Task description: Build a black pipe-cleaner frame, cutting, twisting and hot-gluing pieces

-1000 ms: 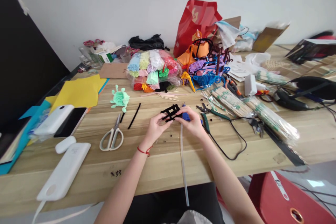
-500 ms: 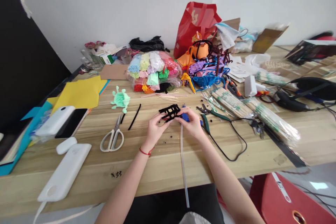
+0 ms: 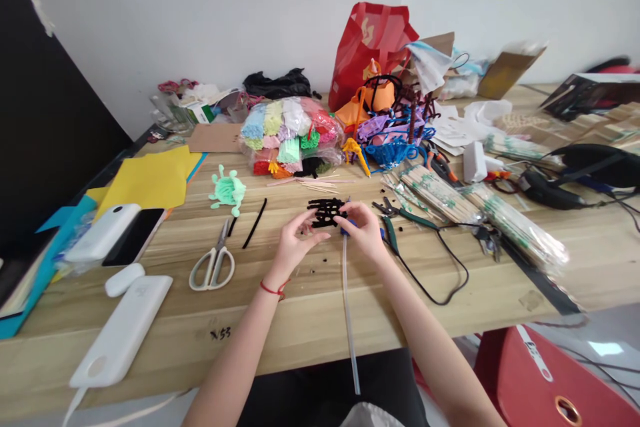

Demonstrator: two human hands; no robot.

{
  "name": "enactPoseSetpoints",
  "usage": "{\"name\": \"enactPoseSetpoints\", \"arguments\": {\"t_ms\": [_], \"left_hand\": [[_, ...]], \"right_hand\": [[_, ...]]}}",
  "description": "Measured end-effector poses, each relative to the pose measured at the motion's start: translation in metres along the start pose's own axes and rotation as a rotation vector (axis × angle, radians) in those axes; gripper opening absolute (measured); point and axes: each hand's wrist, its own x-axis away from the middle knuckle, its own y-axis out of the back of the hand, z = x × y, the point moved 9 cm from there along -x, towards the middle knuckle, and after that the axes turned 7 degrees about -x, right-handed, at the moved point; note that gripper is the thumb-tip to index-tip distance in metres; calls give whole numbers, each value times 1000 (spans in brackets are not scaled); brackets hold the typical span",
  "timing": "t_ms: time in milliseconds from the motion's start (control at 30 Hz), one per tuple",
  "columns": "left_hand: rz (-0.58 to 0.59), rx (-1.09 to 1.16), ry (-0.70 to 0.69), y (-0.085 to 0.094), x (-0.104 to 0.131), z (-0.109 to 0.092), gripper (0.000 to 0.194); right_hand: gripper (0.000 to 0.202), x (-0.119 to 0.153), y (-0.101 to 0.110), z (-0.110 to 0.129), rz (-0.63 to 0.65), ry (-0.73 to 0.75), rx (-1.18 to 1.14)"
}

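A small black lattice of fuzzy pipe cleaners (image 3: 326,212) is held up over the table between my hands. My right hand (image 3: 364,230) pinches its right side between thumb and fingers. At the left side, my left hand (image 3: 299,240) has its thumb and index finger spread apart, the fingers close to the lattice edge; whether they touch it I cannot tell. Behind my right hand lies a mostly hidden blue tool (image 3: 349,227), with a long translucent stick (image 3: 349,307) running toward me. Left of my hands are a loose black pipe cleaner (image 3: 255,223) and white-handled scissors (image 3: 214,263).
A mint-green pipe-cleaner figure (image 3: 228,191) sits beyond the scissors. Green-handled pliers (image 3: 393,233) and a black cable (image 3: 453,290) lie to the right, near bundles of wooden sticks (image 3: 440,195). Bagged colourful pipe cleaners (image 3: 290,137) and a red bag (image 3: 367,47) stand behind.
My left thumb has come away from the lattice and its fingers have parted. The lattice now sits flatter and more level, still in my right hand. The view has shifted slightly.
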Motion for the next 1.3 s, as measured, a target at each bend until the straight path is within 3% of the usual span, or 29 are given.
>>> {"name": "enactPoseSetpoints", "arguments": {"t_ms": [67,200,467,867,967,1133,1300], "left_hand": [[19,-4,2,1,-1,0,57],[35,-115,-60,1,-2,-7,41],[31,-150,-156,-3,0,-12,22],[-53,-119,-135,-6,2,-15,16],[-80,-105,-93,-4,3,-14,16],[-174,-14,5,5,5,-5,20],[-217,9,37,6,7,0,24]], "right_hand": [[25,-1,2,-7,-27,-65,-97],[33,-2,0,-17,-21,-197,-224],[37,3,1,-32,-51,-362,-298],[32,2,1,-28,-69,-308,-291],[34,0,-2,-22,-26,-260,-268],[54,0,-14,-6,119,-152,-204],[41,1,-12,-3,73,-91,-187]]}}
